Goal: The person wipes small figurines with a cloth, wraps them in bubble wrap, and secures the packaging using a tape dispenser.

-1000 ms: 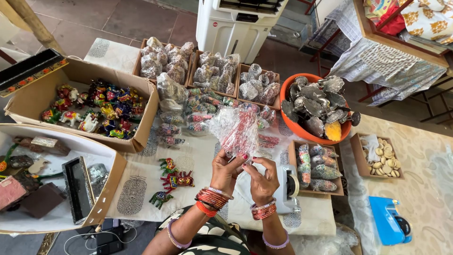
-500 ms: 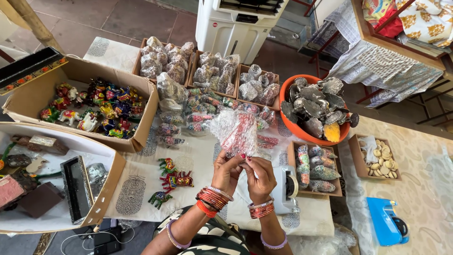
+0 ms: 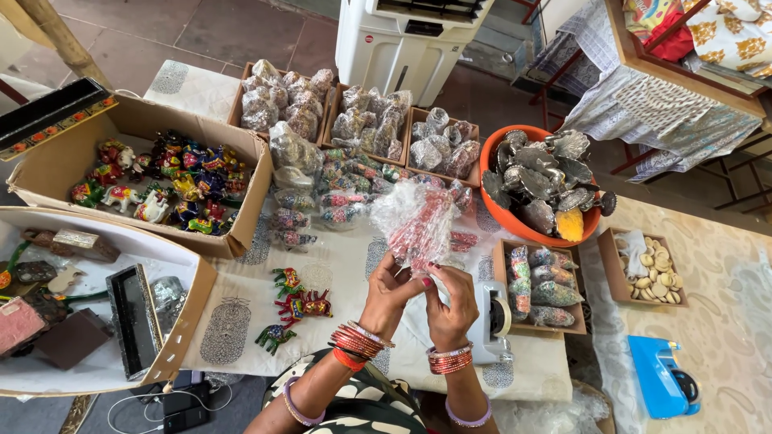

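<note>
Left hand (image 3: 388,291) and right hand (image 3: 450,304) pinching bottom of clear bag (image 3: 414,221) of red figurines, held up above table (image 3: 338,265), tape dispenser (image 3: 490,321) just beside right hand, painted animals (image 3: 293,305) left, orange bowl (image 3: 515,221) behind right

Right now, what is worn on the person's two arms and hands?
Left hand: a stack of red-orange bangles with a silver one at the wrist, a purple band higher up. Right hand: red and silver bangles, a purple band, dark red nail polish. No sleeves show.
</note>
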